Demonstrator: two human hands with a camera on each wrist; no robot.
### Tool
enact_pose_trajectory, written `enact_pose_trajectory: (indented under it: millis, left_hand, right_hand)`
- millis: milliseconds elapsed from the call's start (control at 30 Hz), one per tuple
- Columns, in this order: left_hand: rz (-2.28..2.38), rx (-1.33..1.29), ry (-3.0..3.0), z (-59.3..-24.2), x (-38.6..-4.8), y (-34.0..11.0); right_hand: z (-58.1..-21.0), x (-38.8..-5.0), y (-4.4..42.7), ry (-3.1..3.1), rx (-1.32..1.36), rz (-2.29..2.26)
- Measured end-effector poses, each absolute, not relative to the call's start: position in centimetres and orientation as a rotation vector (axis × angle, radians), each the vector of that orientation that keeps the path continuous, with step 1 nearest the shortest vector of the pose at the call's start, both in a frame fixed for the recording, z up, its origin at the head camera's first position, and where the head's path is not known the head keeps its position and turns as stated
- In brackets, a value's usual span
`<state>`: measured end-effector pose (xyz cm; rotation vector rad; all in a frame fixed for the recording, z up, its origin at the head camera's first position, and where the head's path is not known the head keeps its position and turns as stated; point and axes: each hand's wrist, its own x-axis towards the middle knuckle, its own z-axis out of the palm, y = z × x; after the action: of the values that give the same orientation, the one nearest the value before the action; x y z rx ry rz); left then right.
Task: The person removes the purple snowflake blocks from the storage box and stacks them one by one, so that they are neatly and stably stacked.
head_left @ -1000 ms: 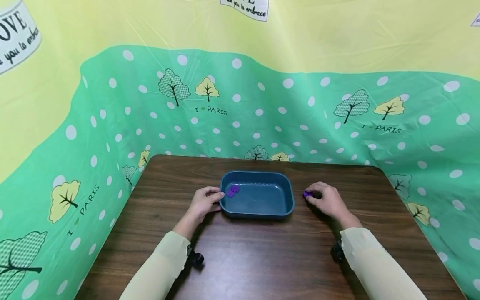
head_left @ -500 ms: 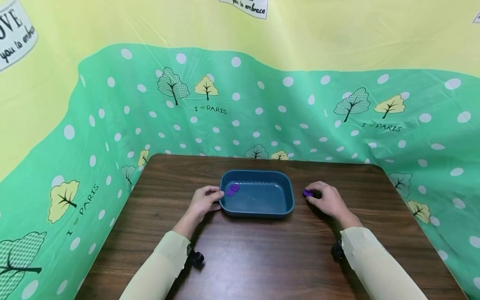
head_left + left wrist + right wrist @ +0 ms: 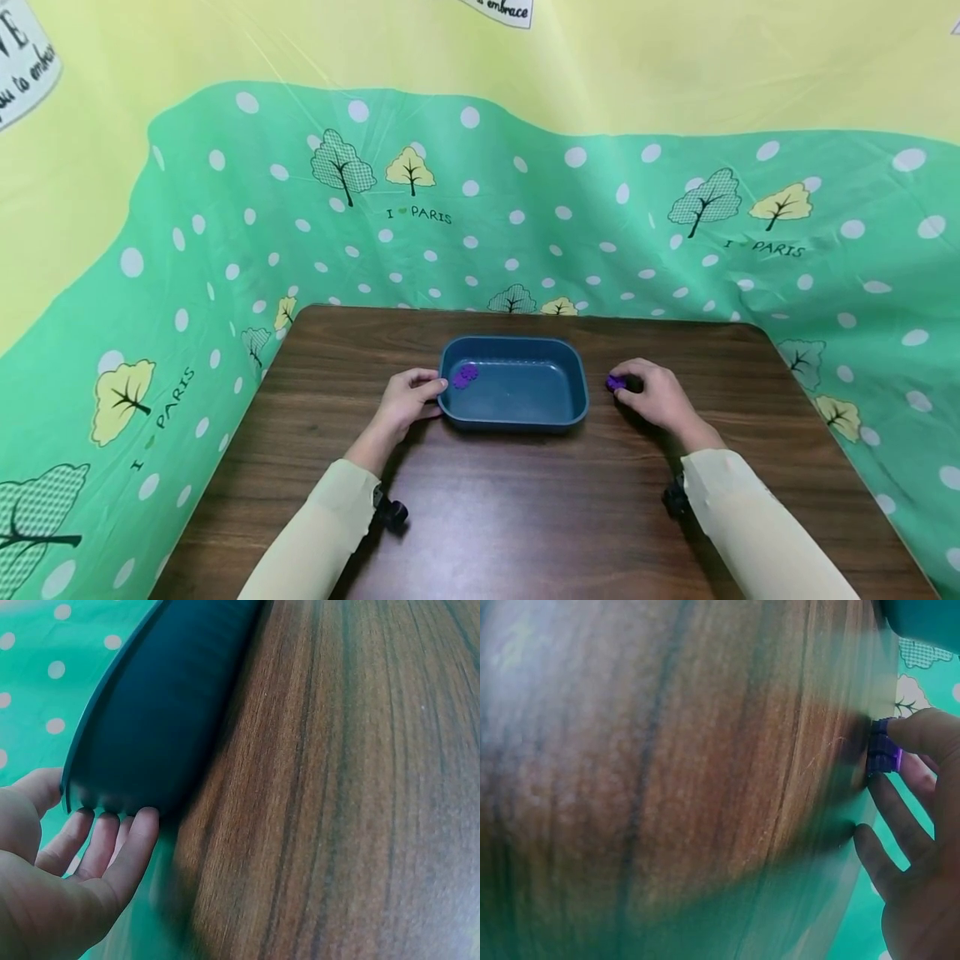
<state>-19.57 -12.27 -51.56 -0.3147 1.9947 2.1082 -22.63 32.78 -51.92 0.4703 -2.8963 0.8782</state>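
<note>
A dark blue plastic box stands on the table. My left hand holds its left end, thumb at the rim and fingers against the outer wall, as the left wrist view also shows the hand. Inside the box, at its left end, lie small purple flower-shaped pieces. To the right of the box my right hand pinches a purple piece with notched edges between thumb and fingers, at the tabletop. The fingers partly cover it; it may be more than one piece stacked.
The brown wood-grain table carries the box and both forearms. Behind and beside it hangs a green and yellow printed cloth. A small black wrist camera sits at the left cuff, another at the right.
The head view has tilted slightly, so the whole scene sits a little higher in the picture. Both hands, the box and the purple pieces keep their places.
</note>
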Motion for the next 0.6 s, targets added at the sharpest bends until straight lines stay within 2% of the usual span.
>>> enact_pose_trajectory:
  millis: [600]
  left_hand:
    - [2.111,-0.309,1.986,-51.52,-19.63,-12.33]
  right_hand:
    - [-51.58,-22.56,32.59,-2.925,0.462,0.873]
